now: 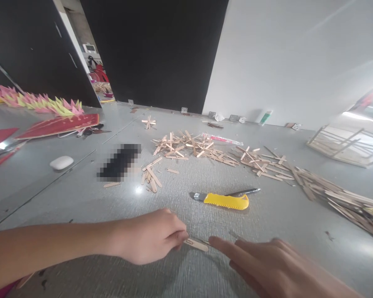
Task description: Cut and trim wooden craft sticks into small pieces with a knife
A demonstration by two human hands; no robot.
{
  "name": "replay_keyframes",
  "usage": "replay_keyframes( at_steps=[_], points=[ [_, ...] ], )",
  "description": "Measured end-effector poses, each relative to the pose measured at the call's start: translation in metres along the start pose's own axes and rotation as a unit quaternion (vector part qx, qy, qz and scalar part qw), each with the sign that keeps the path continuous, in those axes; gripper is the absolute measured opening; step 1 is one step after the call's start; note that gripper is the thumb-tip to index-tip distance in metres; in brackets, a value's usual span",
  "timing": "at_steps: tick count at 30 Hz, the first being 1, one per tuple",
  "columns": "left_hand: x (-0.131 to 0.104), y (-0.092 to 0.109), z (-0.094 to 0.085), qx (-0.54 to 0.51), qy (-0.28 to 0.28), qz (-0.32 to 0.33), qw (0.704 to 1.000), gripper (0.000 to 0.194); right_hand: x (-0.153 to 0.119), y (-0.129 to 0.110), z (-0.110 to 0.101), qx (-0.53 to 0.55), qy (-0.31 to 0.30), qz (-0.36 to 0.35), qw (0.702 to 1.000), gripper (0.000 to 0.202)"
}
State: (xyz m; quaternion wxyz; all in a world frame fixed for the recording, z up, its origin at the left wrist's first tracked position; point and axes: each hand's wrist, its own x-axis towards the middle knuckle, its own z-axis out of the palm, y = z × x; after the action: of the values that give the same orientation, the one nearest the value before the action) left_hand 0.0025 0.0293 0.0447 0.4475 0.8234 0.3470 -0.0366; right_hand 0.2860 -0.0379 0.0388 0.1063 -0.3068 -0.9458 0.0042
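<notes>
My left hand point(157, 236) is closed, with thumb and fingers pinching one end of a wooden craft stick point(197, 245) low over the grey surface. The stick's other end points to the right and carries a small dark outline marking. My right hand point(267, 258) lies just right of that end, slightly blurred. Its fingers are stretched out, with the index fingertip close to the stick; whether they touch, I cannot tell. Beyond both hands lies a yellow utility knife point(226, 201) with its blade end to the left, and a dark pen point(244, 192) rests behind it.
Loose craft sticks point(202, 145) form a pile ahead, and longer wooden strips point(338, 190) spread to the right. A white oval object point(61, 162) and a pixelated dark patch point(119, 162) are at left. A wooden frame point(345, 147) stands far right.
</notes>
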Motion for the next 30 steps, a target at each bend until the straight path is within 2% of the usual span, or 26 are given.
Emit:
replay_keyframes(
  at_steps=[3,8,13,20,24,30],
  points=[
    [-0.002,0.002,-0.002,0.021,-0.010,-0.013,1.000,0.034,0.007,0.004,-0.002,0.027,-0.003,-0.006,1.000,0.042],
    [0.002,-0.002,-0.006,-0.008,-0.025,-0.023,0.999,0.028,0.017,0.006,-0.005,0.034,-0.022,-0.011,0.999,0.041],
    [0.005,-0.004,-0.009,-0.081,-0.082,-0.048,0.992,0.025,0.019,0.005,-0.005,0.011,-0.030,-0.033,0.999,0.042],
    [0.006,-0.004,-0.009,-0.116,-0.082,-0.045,0.989,0.023,0.018,0.002,-0.005,-0.026,-0.038,-0.040,0.998,0.047],
    [0.007,-0.009,-0.007,-0.129,-0.101,-0.049,0.985,0.024,0.018,0.000,-0.004,-0.024,-0.034,-0.041,0.998,0.048],
    [0.010,-0.011,-0.006,-0.129,-0.094,-0.049,0.986,0.025,0.017,0.001,0.001,-0.018,-0.044,-0.037,0.998,0.047]
  ],
)
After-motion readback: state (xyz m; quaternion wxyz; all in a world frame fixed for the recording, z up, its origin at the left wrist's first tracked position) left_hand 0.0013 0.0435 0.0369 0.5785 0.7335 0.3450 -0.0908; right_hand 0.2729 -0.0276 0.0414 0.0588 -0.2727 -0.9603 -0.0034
